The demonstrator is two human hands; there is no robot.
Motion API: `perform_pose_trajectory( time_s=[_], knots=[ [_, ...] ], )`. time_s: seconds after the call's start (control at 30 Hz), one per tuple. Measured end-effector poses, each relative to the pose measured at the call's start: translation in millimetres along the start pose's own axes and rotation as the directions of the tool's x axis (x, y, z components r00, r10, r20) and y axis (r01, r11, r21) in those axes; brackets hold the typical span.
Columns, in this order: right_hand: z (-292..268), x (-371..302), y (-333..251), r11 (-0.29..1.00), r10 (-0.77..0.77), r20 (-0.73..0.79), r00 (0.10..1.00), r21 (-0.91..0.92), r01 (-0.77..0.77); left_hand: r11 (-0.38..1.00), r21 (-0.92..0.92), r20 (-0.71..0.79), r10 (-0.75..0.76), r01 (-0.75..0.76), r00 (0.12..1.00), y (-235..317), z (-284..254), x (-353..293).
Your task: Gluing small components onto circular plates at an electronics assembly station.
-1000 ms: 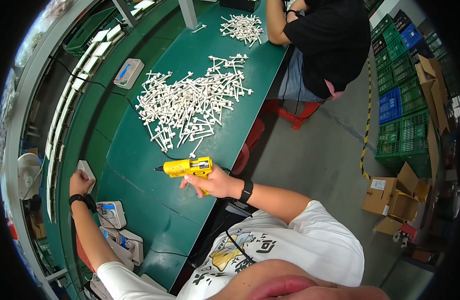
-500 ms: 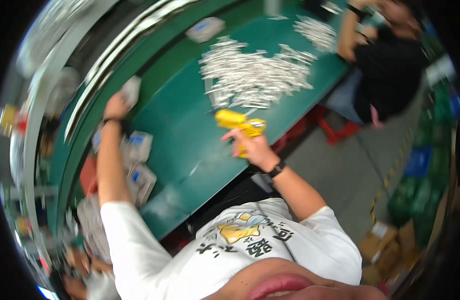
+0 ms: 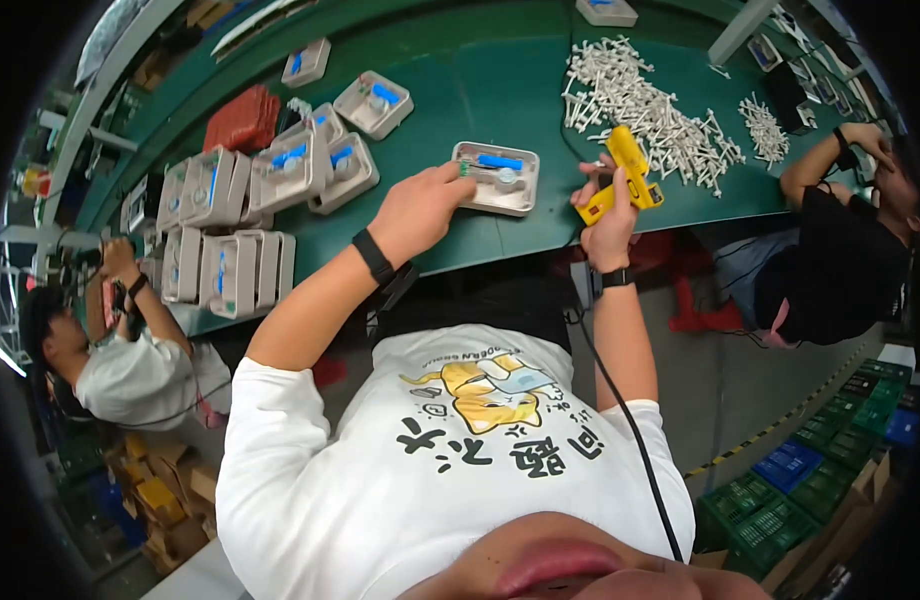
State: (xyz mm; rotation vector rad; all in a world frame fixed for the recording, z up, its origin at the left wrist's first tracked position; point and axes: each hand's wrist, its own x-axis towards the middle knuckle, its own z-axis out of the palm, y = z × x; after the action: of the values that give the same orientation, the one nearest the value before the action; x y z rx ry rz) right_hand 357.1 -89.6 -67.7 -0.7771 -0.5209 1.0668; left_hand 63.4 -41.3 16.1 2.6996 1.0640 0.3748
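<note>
While the right hand (image 3: 610, 222) grips the yellow glue gun (image 3: 632, 170) | left hand (image 3: 412, 212) at grey casing (image 3: 508, 209)'s left end, pinch indeterminable | risk: casing could slide if hold is loose.

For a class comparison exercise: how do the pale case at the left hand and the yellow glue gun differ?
The pale case is a shallow open box; the yellow glue gun is pistol-shaped. The case lies on the green table, while the glue gun is held in the right hand. Both are touched, the case by the left hand.
</note>
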Motion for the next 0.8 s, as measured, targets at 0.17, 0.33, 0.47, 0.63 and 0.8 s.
perform_pose_trajectory(
  time_s=[0.17,0.33,0.47,0.63,0.8],
  knots=[
    [-0.5,-6.0,-11.0,0.993,-0.031,-0.020,0.999,-0.114,0.028,0.998,-0.043,-0.130,-0.041,0.036,0.991,7.8,-9.1,-29.3],
    [-2.0,-8.8,5.7,0.983,0.049,-0.023,0.999,-0.177,-0.052,0.817,-0.572,0.036,-0.069,0.077,0.997,43.6,-43.3,-72.0],
    [4.3,-12.2,-7.2,0.989,-0.048,-0.025,0.999,-0.143,0.044,0.099,-0.963,0.211,0.857,0.252,0.470,106.2,-51.9,-83.7],
    [5.2,-8.4,-7.8,0.992,-0.087,-0.025,0.996,-0.091,0.084,-0.131,-0.946,-0.021,0.936,0.295,0.350,119.9,-51.1,-45.8],
    [7.0,-6.8,-4.8,0.998,-0.031,0.000,1.000,-0.054,0.031,0.099,-0.885,0.256,0.920,0.455,0.297,93.1,-37.9,-32.8]
  ],
)
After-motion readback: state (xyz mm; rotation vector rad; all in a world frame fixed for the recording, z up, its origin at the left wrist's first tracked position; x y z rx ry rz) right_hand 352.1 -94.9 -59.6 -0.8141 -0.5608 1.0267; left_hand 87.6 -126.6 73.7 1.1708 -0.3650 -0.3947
